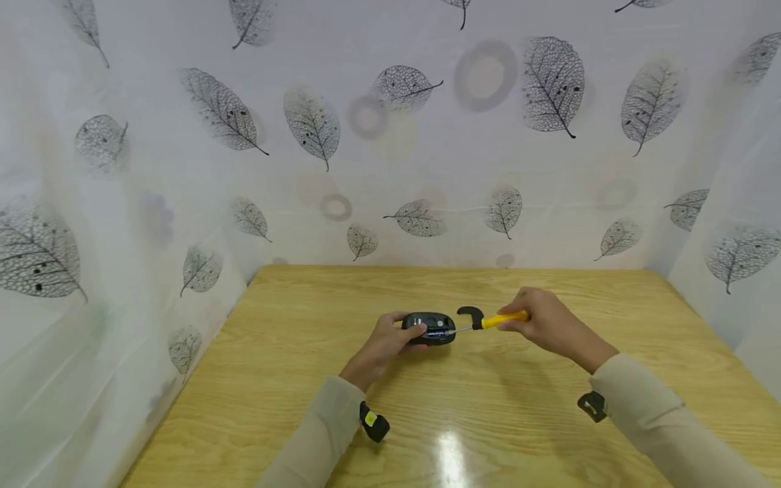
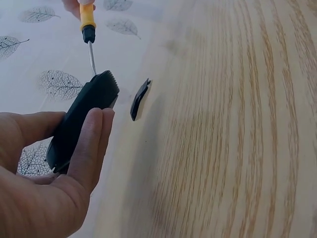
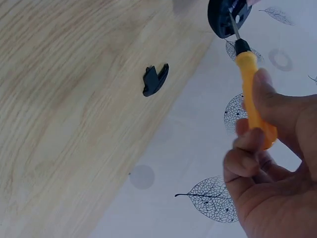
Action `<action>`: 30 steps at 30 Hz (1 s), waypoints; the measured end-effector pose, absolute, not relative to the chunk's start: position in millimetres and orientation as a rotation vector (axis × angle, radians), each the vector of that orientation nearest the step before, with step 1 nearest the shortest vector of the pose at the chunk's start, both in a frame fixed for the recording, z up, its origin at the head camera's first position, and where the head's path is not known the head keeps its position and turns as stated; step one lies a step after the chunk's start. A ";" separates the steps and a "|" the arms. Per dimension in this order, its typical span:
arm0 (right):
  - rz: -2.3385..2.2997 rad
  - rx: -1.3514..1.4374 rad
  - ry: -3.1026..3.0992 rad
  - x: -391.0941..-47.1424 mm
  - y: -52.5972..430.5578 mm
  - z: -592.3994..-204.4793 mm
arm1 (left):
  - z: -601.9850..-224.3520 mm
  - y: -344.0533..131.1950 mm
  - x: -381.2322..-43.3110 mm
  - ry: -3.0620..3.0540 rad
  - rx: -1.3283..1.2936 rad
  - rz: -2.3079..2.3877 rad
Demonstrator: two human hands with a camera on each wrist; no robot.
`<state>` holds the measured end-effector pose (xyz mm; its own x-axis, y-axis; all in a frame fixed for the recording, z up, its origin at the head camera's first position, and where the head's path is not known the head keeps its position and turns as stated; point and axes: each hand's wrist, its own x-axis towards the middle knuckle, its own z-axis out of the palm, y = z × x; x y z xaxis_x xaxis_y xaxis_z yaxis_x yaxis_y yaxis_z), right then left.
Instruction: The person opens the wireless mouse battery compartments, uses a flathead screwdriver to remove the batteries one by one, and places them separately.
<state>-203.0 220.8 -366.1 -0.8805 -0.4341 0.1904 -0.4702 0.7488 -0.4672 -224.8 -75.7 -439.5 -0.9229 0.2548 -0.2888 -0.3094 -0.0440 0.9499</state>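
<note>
A black computer mouse (image 1: 432, 318) is held above the table, its underside facing up and its battery slot uncovered. My left hand (image 1: 384, 344) grips it, thumb on the underside, fingers around the other side. A battery (image 1: 437, 333) shows inside the slot. My right hand (image 1: 548, 324) holds a screwdriver (image 3: 249, 82) by its yellow handle. Its thin metal tip reaches into the slot by the battery's right end; whether it touches the battery is too small to tell. The black battery cover (image 3: 155, 80) lies on the table, apart from the mouse.
A wood-grain table (image 1: 293, 420) spreads under both hands. Behind it and at the sides hangs a pale curtain (image 1: 415, 156) with a leaf print. Each sleeve carries a dark strap (image 1: 373, 423) at the wrist.
</note>
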 end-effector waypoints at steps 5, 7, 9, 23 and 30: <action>0.789 0.784 -2.950 -201.9 220.1 -360.8 | -441.4 -73.4 -226.3 1.863 -0.046 2.027; 0.751 0.788 -2.938 -202.2 219.3 -359.6 | -441.3 -73.0 -226.5 1.868 -0.050 2.024; 0.721 0.763 -2.916 -202.4 218.7 -359.3 | -440.8 -73.1 -226.0 1.875 -0.051 2.017; 0.762 0.719 -2.866 -204.9 220.0 -360.2 | -438.5 -78.8 -224.4 1.876 -0.020 1.991; 0.856 0.704 -2.883 -206.0 227.8 -371.8 | -437.7 -85.2 -226.2 1.859 -0.026 2.002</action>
